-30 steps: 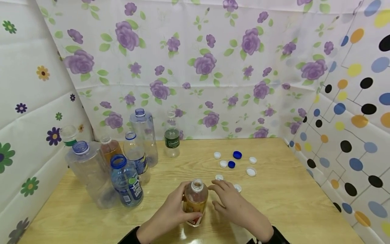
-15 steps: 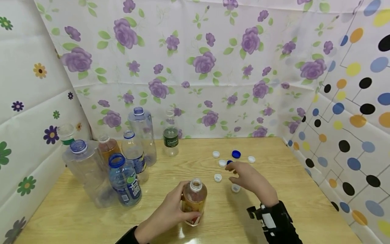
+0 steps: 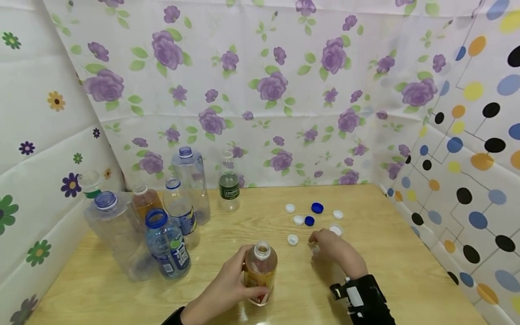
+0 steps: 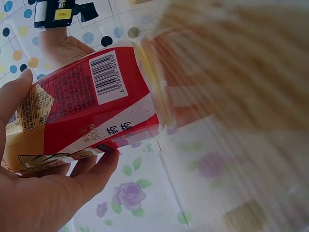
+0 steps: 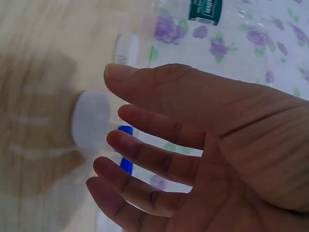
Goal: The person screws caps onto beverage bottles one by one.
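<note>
My left hand (image 3: 229, 280) grips a clear plastic drink bottle (image 3: 262, 266) with an amber and red label; it stands upright with its mouth uncapped. In the left wrist view the thumb and fingers wrap round the bottle's red label (image 4: 96, 96). My right hand (image 3: 335, 253) is low over the table, right of the bottle. A white bottle cap (image 5: 91, 120) lies just in front of its fingertips in the right wrist view, with a visible gap between. The hand partly covers that cap in the head view. The right fingers are spread and loosely bent, holding nothing.
Several white and blue caps lie beyond the right hand, among them a large blue cap (image 3: 317, 208) and a white cap (image 3: 292, 239). At the left stand several uncapped bottles, including a blue bottle (image 3: 167, 246). A green-labelled bottle (image 3: 229, 187) stands near the back curtain (image 3: 248, 149).
My right hand has left the bottle's side, swung out over the caps to the right, then come back lower toward a near white cap. The left hand keeps its grip on the bottle.
</note>
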The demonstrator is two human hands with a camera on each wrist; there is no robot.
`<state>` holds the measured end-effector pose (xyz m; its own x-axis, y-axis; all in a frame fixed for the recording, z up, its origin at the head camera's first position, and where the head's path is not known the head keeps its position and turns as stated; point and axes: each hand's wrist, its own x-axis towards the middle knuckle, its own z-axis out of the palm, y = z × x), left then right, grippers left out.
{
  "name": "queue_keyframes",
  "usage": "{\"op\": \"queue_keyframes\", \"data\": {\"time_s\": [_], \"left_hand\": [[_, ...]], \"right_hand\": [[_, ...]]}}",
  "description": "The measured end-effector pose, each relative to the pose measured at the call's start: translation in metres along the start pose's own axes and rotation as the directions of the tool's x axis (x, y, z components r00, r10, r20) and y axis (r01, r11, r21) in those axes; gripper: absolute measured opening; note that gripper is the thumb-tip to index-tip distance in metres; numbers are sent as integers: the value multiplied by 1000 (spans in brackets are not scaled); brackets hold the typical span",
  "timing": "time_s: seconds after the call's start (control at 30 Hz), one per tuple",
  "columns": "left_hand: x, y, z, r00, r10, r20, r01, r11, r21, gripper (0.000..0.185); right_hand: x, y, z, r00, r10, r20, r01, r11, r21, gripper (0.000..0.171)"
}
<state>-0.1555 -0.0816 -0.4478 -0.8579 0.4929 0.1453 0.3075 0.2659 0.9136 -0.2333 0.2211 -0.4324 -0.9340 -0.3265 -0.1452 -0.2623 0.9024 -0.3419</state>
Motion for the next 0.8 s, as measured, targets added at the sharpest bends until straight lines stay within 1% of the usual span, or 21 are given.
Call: {"op": "queue_keyframes", "data": {"time_s": [0.07,0.17,0.43,0.53,0.7,0.8], "left_hand": [[0,-1,2,1000,2,6,-2,1000,0,80],[1,-3,4,1000,1,9,-1,1000,-5,81],[2,-4,7,1000,-2,18,2,1000,2,81],[1,-4,7,1000,-1,21,1,1000,2,80],[0,-3,4,1000,11,13,-11,1000,14,81],[-1,-1,2,1000,-5,6,5,1000,10,80]], "right_hand": [[-1,3,3,1000,9,0,-9,1000,-10,31],[-3,5,6,1000,17,-15,-17,1000,0,31],[-5,5,12,999,33,-27,-31,998,62,32],[-6,4,14,999,33,-32,-31,998,61,29],[-4,3,14,999,35,-38,-34,999,29,21],[-3,1,12,999,41,-28,-40,999,35,18]]}}
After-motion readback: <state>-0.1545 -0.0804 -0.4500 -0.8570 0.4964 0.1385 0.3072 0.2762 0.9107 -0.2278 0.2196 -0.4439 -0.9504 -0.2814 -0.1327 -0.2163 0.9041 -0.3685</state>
